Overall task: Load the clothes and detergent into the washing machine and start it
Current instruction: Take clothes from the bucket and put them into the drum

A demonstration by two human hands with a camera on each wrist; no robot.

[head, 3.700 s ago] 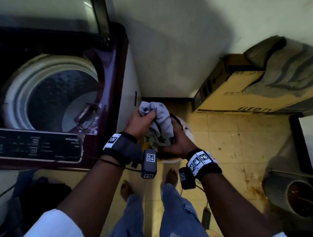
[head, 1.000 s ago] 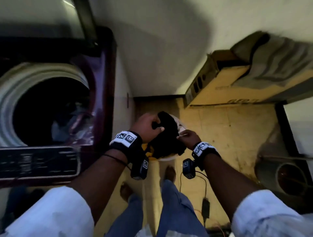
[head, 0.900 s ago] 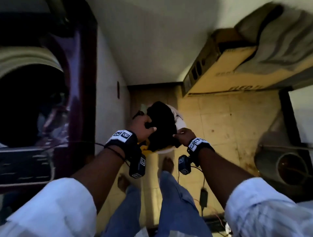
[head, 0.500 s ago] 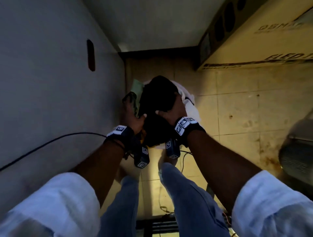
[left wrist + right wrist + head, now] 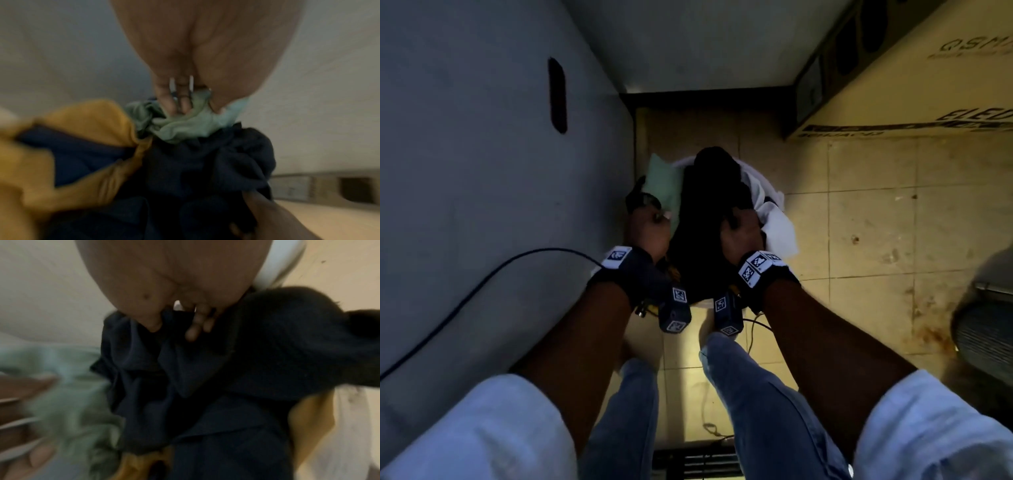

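Note:
A pile of clothes lies in a white tub (image 5: 779, 197) on the floor beside the washing machine's pale side panel (image 5: 465, 171). On top is a dark navy garment (image 5: 709, 192), with a pale green cloth (image 5: 664, 185) to its left and a white cloth (image 5: 777, 226) to its right. My left hand (image 5: 654, 214) pinches the pale green cloth (image 5: 185, 126). My right hand (image 5: 736, 219) curls its fingers into the dark navy garment (image 5: 226, 369). A yellow garment (image 5: 82, 146) lies underneath. The drum and detergent are out of view.
A large cardboard box (image 5: 928, 85) stands on the tiled floor at the back right. A round grey object (image 5: 986, 325) sits at the right edge. A black cable (image 5: 482, 284) runs across the machine's side. My legs in jeans stand just below the tub.
The view has dropped from the open drum to the tub on the floor. Both hands went down into the pile; the left shifted from the dark garment to the green cloth.

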